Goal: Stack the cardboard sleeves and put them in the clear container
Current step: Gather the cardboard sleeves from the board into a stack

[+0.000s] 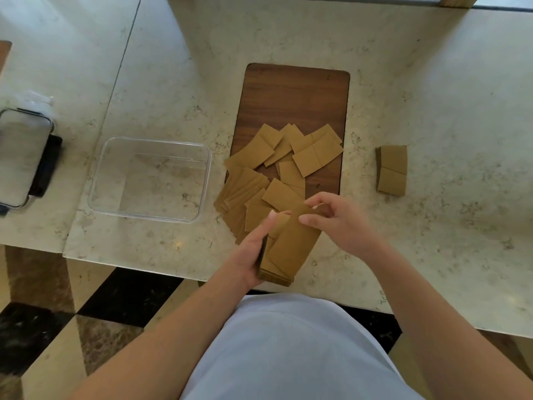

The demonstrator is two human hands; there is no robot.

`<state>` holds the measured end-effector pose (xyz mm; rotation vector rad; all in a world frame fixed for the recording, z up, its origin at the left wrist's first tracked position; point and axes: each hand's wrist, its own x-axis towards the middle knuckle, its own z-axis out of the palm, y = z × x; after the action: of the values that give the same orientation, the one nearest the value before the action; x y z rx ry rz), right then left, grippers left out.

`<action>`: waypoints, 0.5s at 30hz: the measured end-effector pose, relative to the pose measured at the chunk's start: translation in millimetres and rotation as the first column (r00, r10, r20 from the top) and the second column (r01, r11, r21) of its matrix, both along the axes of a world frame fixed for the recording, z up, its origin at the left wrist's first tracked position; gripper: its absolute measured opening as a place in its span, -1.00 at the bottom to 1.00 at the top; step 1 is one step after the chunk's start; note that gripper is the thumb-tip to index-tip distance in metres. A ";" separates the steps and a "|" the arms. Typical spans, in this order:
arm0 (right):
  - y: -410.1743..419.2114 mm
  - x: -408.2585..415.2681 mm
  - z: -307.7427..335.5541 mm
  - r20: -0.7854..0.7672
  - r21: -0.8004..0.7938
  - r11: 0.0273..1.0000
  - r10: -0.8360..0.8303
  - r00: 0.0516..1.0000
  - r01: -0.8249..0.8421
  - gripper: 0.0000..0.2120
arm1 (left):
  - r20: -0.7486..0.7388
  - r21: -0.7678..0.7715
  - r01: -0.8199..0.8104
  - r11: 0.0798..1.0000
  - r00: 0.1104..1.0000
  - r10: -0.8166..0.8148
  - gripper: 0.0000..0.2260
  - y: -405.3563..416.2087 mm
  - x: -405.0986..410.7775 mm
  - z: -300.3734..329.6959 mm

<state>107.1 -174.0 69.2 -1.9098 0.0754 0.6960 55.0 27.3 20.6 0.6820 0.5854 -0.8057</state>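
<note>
Stacking step: left hand [253,252] grips sleeve stack [288,249] at table's 6 o'clock edge; right hand [340,223] pinches top sleeve; square edges before adding loose sleeves [277,168].

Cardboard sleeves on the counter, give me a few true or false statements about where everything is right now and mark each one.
1. The clear container holds no sleeves. True.
2. The left hand holds a stack of sleeves. True.
3. The loose sleeves all lie inside the container. False: they lie scattered on the wooden board and the counter.
4. A small separate stack lies right of the board. True.
5. The right hand rests on the container. False: it is at the held stack's top sleeve.
</note>
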 end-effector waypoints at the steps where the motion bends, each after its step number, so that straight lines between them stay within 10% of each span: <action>1: 9.6 -2.5 -1.8 0.022 -0.025 0.999 0.034 0.999 -0.033 -0.82 | -0.004 -0.043 0.016 0.999 1.000 -0.016 -0.40 -2.1 -0.4 3.0; 9: 51.9 3.9 -33.5 0.203 -0.175 0.984 0.022 0.979 0.014 -0.78 | 0.002 0.004 -0.009 1.000 1.000 0.009 -0.48 7.8 -11.7 11.5; 15: 54.6 12.7 -62.9 0.051 -0.612 0.791 0.055 0.997 -0.012 -0.38 | -0.026 0.071 -0.158 0.985 0.987 0.160 -0.40 21.1 -19.4 8.1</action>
<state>119.8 -119.5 6.3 -2.5653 0.2528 0.6804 35.7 48.3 28.7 0.6775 0.6899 -0.6507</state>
